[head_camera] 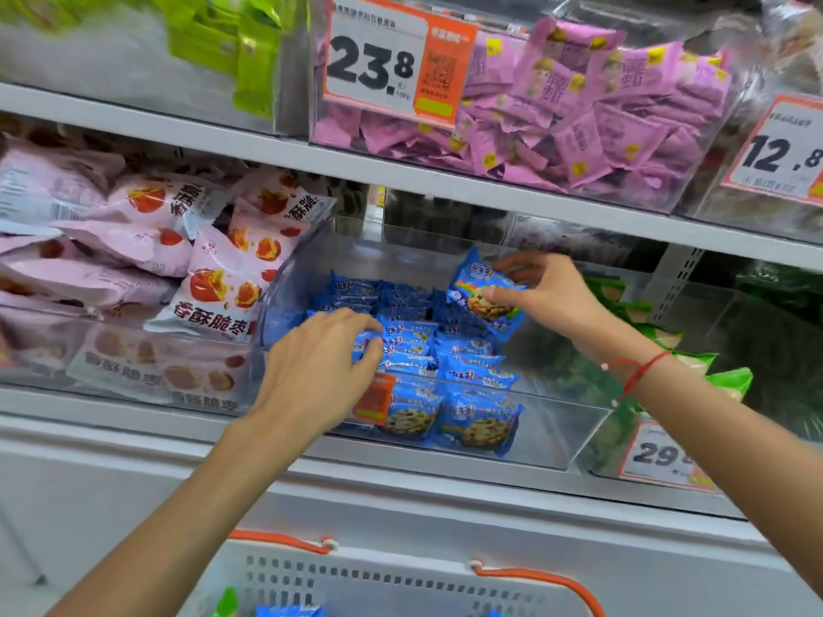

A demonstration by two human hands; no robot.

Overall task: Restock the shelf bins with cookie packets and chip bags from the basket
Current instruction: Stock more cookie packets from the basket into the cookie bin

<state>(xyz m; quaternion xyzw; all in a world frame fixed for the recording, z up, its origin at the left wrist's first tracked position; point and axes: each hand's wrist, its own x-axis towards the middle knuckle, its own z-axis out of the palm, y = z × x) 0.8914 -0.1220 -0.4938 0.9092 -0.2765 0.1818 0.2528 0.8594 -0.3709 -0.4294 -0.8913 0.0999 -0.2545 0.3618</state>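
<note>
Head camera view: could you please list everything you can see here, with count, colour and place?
cookie packets: many, blue, middle clear bin
clear bin: one, transparent, middle shelf
held packet: one, blue, above the bin's right side
jujube bags: many, pale pink, left bin
pink packets: many, upper shelf bin
green bags: several, right of the clear bin
price tags: three visible, white and orange
basket: one, white, orange handles, bottom
left hand: on the packets
right hand: pinching the held packet

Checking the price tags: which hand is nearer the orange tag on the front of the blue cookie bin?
Left. The left hand lies just above-left of the orange tag; the right hand holds a blue cookie packet higher and further right.
</note>
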